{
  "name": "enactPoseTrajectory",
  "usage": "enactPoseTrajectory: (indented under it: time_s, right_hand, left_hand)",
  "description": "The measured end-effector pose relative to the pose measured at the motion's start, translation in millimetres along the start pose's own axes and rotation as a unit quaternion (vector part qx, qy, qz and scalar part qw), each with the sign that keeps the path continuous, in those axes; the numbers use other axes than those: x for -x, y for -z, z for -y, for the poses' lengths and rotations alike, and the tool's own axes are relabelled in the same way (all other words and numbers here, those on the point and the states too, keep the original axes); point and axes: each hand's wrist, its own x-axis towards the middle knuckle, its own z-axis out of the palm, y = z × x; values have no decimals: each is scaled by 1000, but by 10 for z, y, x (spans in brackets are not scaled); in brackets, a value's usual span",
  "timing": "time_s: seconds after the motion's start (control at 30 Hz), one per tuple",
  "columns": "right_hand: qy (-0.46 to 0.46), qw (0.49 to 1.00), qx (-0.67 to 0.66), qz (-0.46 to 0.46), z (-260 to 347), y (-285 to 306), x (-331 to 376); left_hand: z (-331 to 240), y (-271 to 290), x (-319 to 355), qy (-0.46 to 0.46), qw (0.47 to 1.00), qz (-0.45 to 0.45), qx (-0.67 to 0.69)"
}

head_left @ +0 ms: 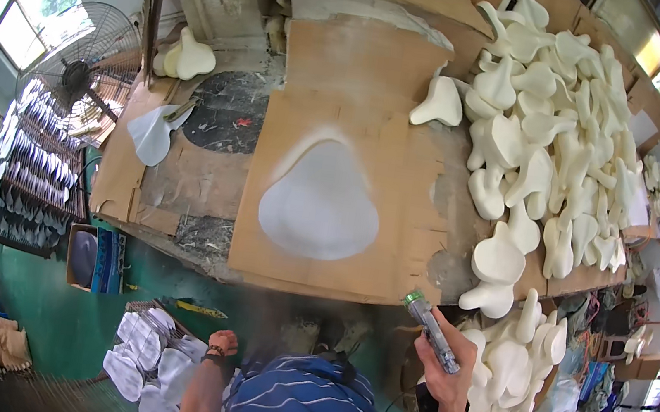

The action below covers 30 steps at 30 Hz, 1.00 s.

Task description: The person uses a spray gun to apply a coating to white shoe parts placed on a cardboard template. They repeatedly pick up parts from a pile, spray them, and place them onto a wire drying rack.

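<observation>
On the cardboard sheet in the middle of the bench lies a pale grey, rounded triangular piece (320,205), its narrow end pointing away from me. A whitish haze marks the cardboard around that end. My right hand (447,359) grips a grey spray gun (432,333) with a green tip, held off the bench's front edge, to the right of the piece. Low on the left, my left hand (223,344) is curled closed beside my body, with nothing visible in it. Near it is a stack of white saddle-shaped pieces (140,352).
Cream foam saddle shapes (533,149) are heaped along the bench's right side, with more in a round container (509,367) below. A lone foam shape (441,102) sits at the back. A fan (76,73) and a rack of grey pieces (39,168) stand left.
</observation>
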Motion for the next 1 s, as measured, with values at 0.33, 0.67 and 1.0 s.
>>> enactPoseTrajectory:
  time_s: [0.33,0.67,1.0]
  right_hand:
    - [38,993,16,113,115,-142,13]
    - [25,984,57,169,331,-31,178]
    - [-12,999,39,-15,289,-28,258]
  left_hand:
    - [317,448,-566,49,927,304,212]
    - [13,-38,-159,19,995,61,75]
    - [-171,-1,-148,39,994,89,43]
